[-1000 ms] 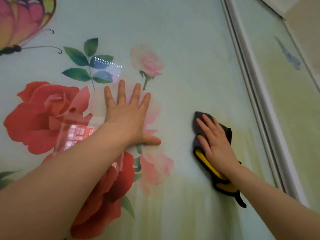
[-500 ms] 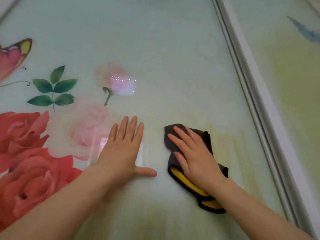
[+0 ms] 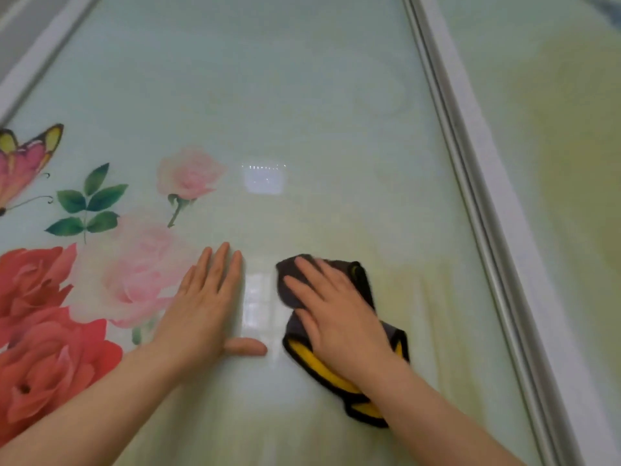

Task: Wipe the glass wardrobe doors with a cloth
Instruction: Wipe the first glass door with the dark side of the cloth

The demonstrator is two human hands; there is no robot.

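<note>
We see our left hand laid flat on the pale green glass wardrobe door, fingers straight and close together pointing toward 12 o'clock, thumb stretched out toward 3 o'clock; it holds nothing. Just beside it at 3 o'clock, our right hand presses the crumpled dark grey cloth with yellow lining against the glass, fingers extended and spread toward 11 o'clock, not curled round it. Both forearms come in from 6 o'clock. A white door frame runs at 3 o'clock, printed red roses at 9 o'clock.
</note>
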